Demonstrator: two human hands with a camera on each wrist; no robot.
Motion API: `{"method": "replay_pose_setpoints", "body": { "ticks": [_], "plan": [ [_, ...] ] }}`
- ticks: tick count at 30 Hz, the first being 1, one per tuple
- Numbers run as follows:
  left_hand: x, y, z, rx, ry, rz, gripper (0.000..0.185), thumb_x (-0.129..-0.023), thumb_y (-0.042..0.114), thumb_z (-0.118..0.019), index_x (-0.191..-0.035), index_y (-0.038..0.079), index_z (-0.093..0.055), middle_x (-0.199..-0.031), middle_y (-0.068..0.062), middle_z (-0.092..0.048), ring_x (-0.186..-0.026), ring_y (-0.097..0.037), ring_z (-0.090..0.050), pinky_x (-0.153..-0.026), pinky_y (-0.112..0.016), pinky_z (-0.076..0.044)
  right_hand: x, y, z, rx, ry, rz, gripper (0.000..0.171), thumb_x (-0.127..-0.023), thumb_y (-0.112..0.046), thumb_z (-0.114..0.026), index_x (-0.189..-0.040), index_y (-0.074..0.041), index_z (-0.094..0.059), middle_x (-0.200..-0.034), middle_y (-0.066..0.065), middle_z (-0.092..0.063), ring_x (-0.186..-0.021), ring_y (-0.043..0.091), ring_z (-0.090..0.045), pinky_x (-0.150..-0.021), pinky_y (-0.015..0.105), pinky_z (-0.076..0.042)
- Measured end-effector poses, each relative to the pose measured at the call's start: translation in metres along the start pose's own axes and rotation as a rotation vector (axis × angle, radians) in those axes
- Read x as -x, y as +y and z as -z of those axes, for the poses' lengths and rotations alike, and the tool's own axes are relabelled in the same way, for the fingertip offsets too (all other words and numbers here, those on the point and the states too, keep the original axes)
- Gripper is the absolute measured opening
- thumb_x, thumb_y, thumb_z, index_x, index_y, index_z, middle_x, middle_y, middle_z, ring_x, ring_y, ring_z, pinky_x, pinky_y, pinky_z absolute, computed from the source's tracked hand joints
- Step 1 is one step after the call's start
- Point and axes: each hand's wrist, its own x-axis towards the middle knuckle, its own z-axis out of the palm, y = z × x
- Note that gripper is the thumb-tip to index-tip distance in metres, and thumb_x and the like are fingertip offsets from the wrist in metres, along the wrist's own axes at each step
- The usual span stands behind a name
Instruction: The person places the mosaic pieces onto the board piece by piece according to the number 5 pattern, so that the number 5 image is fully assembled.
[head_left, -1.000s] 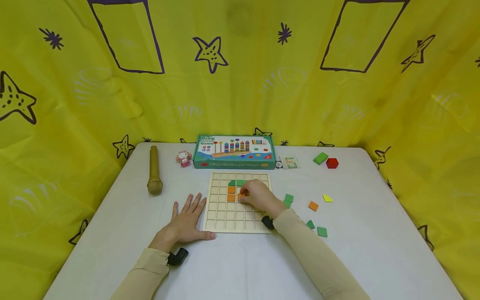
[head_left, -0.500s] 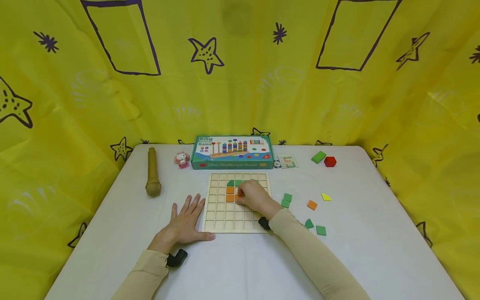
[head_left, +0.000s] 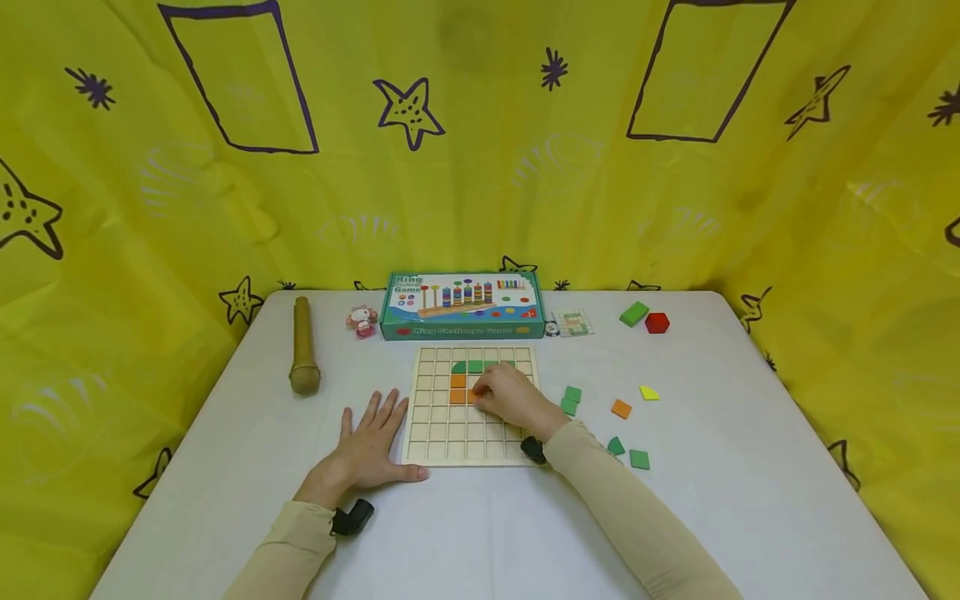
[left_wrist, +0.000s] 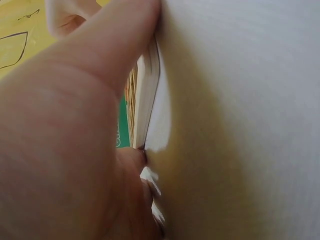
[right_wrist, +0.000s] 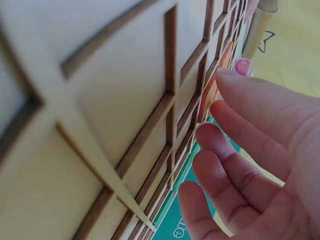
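A square wooden grid board [head_left: 442, 433] lies flat on the table. In the head view, green tiles [head_left: 476, 367] form a row on it, with two orange tiles [head_left: 458, 381] stacked below the row's left end. My right hand [head_left: 513, 396] is over the board, its thumb and index fingertips at another orange square tile [head_left: 471, 397] beside the lower one. The right wrist view shows thumb and fingertips close to the orange [right_wrist: 209, 97], the other fingers loosely bent. My left hand [head_left: 371, 450] rests spread on the table, thumb and fingers along the board's left corner.
Loose green tiles [head_left: 573, 394], an orange tile [head_left: 621, 409] and a yellow piece [head_left: 649, 392] lie right of the board. Behind stand a game box [head_left: 461, 308], a small doll [head_left: 362, 322], a pattern card [head_left: 573, 322], a green block [head_left: 634, 313] and a red hexagon [head_left: 657, 322]. A gold microphone [head_left: 303, 350] lies left.
The orange tile in my right fingers has come down flat into a cell beside the other orange ones. My left hand stays put. The whole head view has shifted slightly.
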Motion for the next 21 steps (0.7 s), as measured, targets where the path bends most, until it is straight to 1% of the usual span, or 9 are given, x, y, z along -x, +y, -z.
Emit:
{"method": "replay_pose_setpoints", "body": {
  "ticks": [3,7,10,13,16,19,21],
  "plan": [
    [0.001,0.000,-0.001,0.002,-0.002,0.002,0.122,-0.068,0.081,-0.062,-0.156,0.007,-0.020,-0.162,-0.013,-0.008,-0.146,-0.038,0.001,-0.105,-0.071,0.005,0.004,0.000,0.001,-0.013,-0.013,0.006,0.018,-0.090,-0.017,-0.073,-0.105,-0.007,-0.076,-0.100,0.001,-0.065,-0.097,0.020,-0.055,-0.086,0.034,-0.046],
    [0.002,0.000,0.000,0.011,-0.001,0.001,0.123,-0.068,0.081,-0.063,-0.156,0.007,-0.020,-0.162,-0.014,-0.008,-0.146,-0.038,0.002,-0.105,-0.071,0.005,0.016,0.004,0.009,-0.043,-0.007,-0.004,0.022,-0.091,-0.015,-0.071,-0.110,-0.005,-0.073,-0.106,0.003,-0.066,-0.101,0.022,-0.056,-0.091,0.037,-0.045],
    [0.002,0.000,-0.001,0.015,0.003,-0.003,0.122,-0.068,0.081,-0.063,-0.156,0.007,-0.020,-0.162,-0.014,-0.008,-0.146,-0.038,0.002,-0.105,-0.071,0.005,0.028,0.014,0.021,-0.063,0.030,-0.009,0.023,-0.092,-0.008,-0.068,-0.113,-0.001,-0.071,-0.106,0.006,-0.067,-0.100,0.023,-0.058,-0.090,0.039,-0.047],
    [0.001,0.000,-0.001,0.008,0.007,-0.005,0.122,-0.068,0.081,-0.062,-0.156,0.008,-0.020,-0.162,-0.014,-0.008,-0.146,-0.038,0.001,-0.105,-0.071,0.005,0.044,0.031,0.035,-0.078,0.068,-0.043,0.024,-0.092,-0.003,-0.065,-0.116,0.001,-0.069,-0.104,0.007,-0.067,-0.095,0.024,-0.057,-0.085,0.040,-0.048],
    [0.000,-0.001,-0.001,0.005,0.015,-0.011,0.123,-0.068,0.082,-0.062,-0.156,0.007,-0.021,-0.162,-0.014,-0.009,-0.146,-0.039,0.000,-0.104,-0.071,0.004,0.064,0.052,0.050,-0.089,0.097,-0.112,0.025,-0.093,0.001,-0.062,-0.117,0.002,-0.068,-0.104,0.008,-0.067,-0.095,0.025,-0.057,-0.085,0.042,-0.048],
    [0.000,-0.002,-0.001,0.005,0.017,-0.013,0.123,-0.068,0.082,-0.062,-0.156,0.007,-0.021,-0.162,-0.015,-0.009,-0.146,-0.039,0.000,-0.104,-0.071,0.004,0.086,0.073,0.062,-0.105,0.124,-0.201,0.027,-0.095,0.003,-0.057,-0.119,0.002,-0.067,-0.106,0.010,-0.067,-0.096,0.027,-0.057,-0.087,0.044,-0.048],
    [-0.001,-0.003,-0.002,0.011,0.019,-0.015,0.123,-0.068,0.082,-0.062,-0.156,0.006,-0.022,-0.162,-0.015,-0.009,-0.146,-0.039,0.000,-0.104,-0.072,0.004,0.100,0.086,0.069,-0.116,0.142,-0.253,0.027,-0.096,0.003,-0.055,-0.120,0.003,-0.066,-0.107,0.012,-0.066,-0.093,0.028,-0.056,-0.084,0.044,-0.050]
  ]
}}
